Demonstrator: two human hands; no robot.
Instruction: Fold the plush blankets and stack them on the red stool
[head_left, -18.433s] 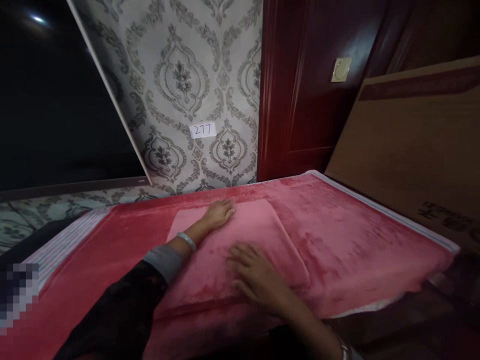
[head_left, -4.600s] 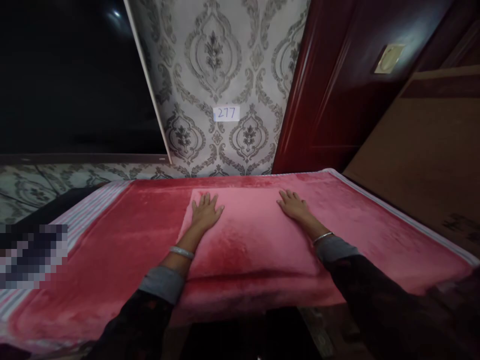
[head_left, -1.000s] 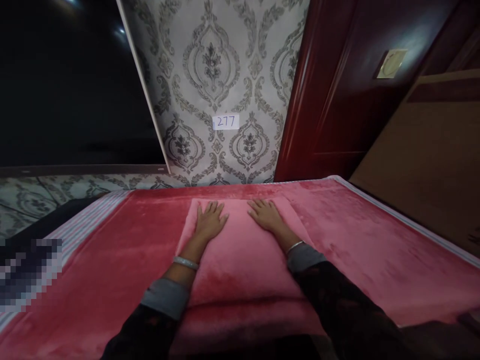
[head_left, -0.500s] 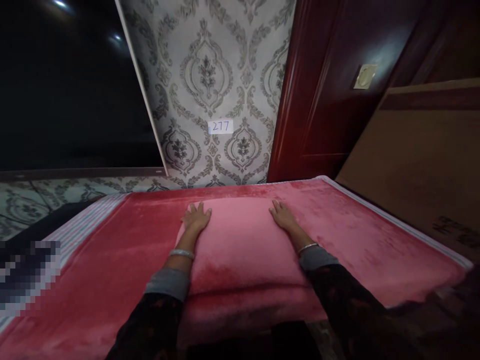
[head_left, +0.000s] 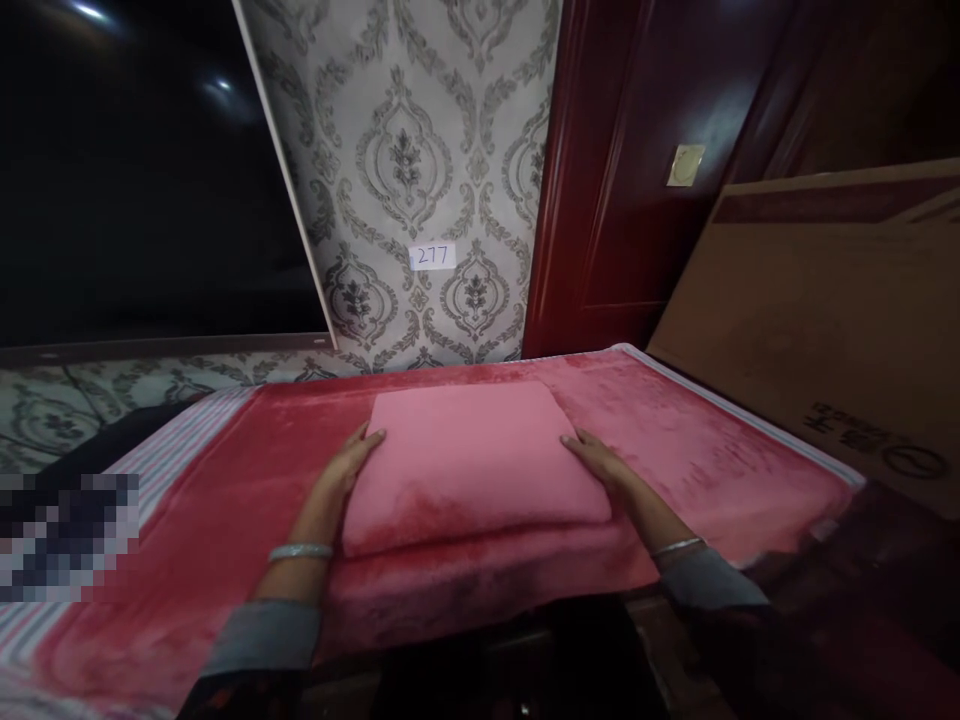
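Observation:
A folded pink cloth [head_left: 480, 450], squarish and thick, sits on a red and pink plush blanket [head_left: 247, 480] in the middle of the head view. My left hand [head_left: 358, 452] holds its left edge, thumb on top and the other fingers along the side. On the opposite edge, my right hand [head_left: 596, 455] grips it likewise with the thumb above. The fingers of both hands are partly hidden behind the cloth's sides. A darker red patch shows near the cloth's front edge.
Behind the blanket rises a patterned wall [head_left: 465, 120] with a paper label [head_left: 433, 256] reading 277. A large dark screen [head_left: 150, 200] is at left. On the right, a cardboard box [head_left: 825, 310] stands beside the blanket, before dark red panelling [head_left: 607, 180].
Both hands have gone from lying spread on top of the cloth to holding its left and right edges. The cloth looks squarer and flatter, and the view has shifted slightly.

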